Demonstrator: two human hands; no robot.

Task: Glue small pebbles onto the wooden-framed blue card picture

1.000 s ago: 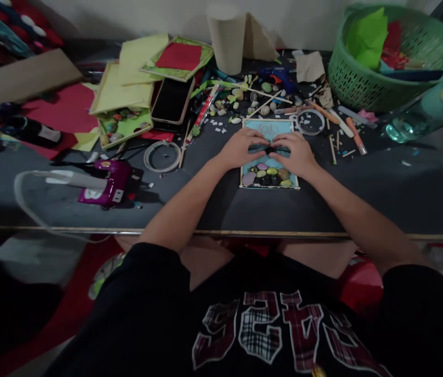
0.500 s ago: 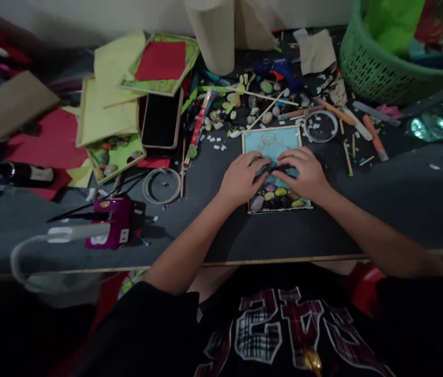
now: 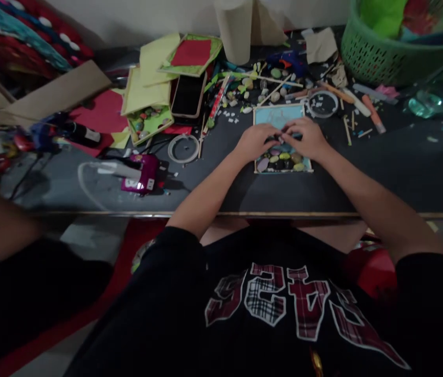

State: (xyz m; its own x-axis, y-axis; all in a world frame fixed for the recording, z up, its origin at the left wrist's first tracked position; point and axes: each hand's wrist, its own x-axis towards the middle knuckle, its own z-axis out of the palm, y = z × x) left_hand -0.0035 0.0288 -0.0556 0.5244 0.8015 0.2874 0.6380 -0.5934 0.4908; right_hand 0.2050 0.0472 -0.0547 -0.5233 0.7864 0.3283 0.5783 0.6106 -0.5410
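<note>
A light-blue board (image 3: 278, 113) edged with thin sticks lies on the dark table in front of me. Coloured pebbles (image 3: 284, 156), purple, yellow-green and black, are packed along its near side, and faint lines are drawn on its far part. Over the board's left side, my left hand (image 3: 257, 142) is curled with thumb and fingers drawn together. My right hand (image 3: 306, 138) comes in from the other side, its fingers pinched and meeting the left fingertips above the pebbles. Whatever lies between the fingertips is too small and dim to make out.
Loose pebbles, sticks and paper scraps lie beyond the board, near a blue glue gun (image 3: 290, 62). A tape roll (image 3: 322, 103) and green basket (image 3: 382, 60) are to the right. Leftward are a phone (image 3: 188, 97), a purple box (image 3: 143, 173) and another person's arm (image 3: 3, 222).
The camera view has shifted, so the table sits higher and farther right, and more of the neighbouring person's arm shows. Both hands stay over the board, fingertips still together.
</note>
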